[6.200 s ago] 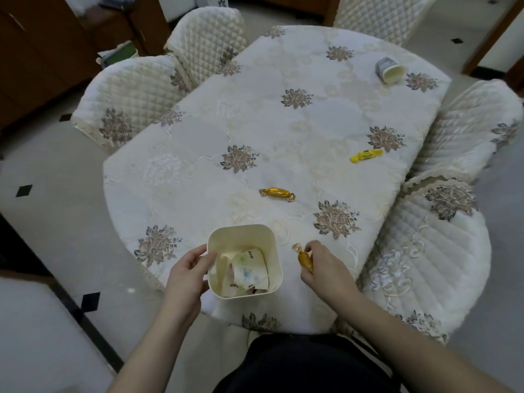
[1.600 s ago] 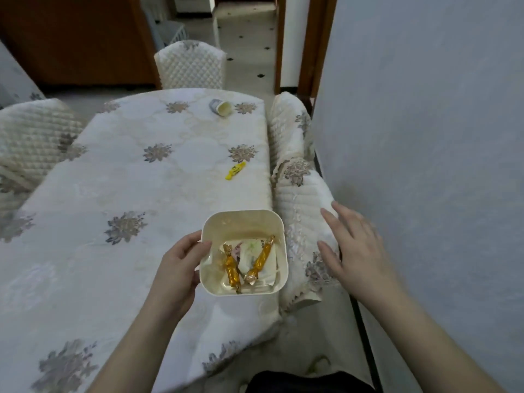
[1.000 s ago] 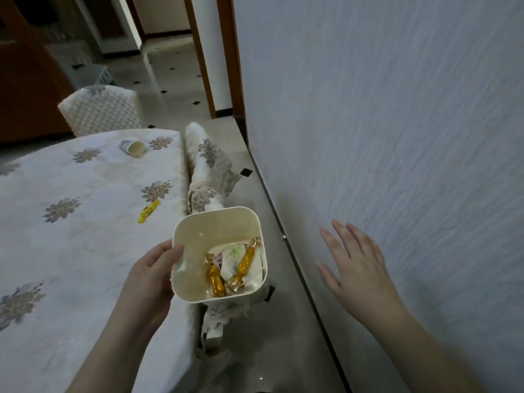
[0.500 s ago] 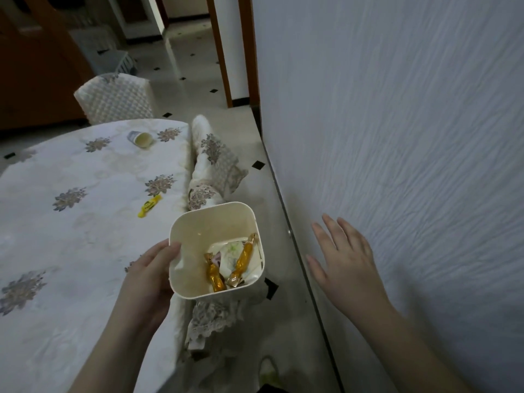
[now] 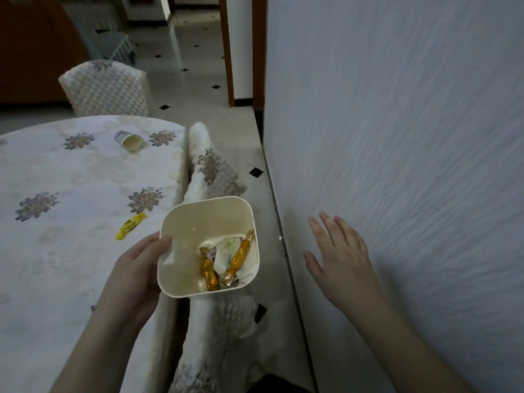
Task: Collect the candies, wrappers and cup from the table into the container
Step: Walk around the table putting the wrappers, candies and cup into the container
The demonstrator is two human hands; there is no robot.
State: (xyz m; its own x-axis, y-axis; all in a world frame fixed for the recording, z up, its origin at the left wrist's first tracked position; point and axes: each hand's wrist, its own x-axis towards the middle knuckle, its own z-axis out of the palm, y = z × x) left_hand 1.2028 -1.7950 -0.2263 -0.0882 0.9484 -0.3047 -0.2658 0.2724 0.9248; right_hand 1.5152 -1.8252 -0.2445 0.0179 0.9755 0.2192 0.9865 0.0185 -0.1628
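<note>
My left hand grips the left rim of a cream square container, held in the air over the chairs beside the table. Inside it lie two gold-wrapped candies and crumpled pale wrappers. A yellow candy lies on the tablecloth just left of the container. A small paper cup lies on its side near the table's far edge. My right hand hangs open, fingers spread, close to the wall and holding nothing.
The table wears a cream flowered cloth. Quilted chairs stand tucked along its right side, and another chair stands at the far end. A pale textured wall fills the right. A narrow strip of tiled floor runs between chairs and wall.
The view has moved forward along the table's right side. The yellow candy and cup now appear closer. My left hand keeps hold of the container and my right hand stays open near the wall.
</note>
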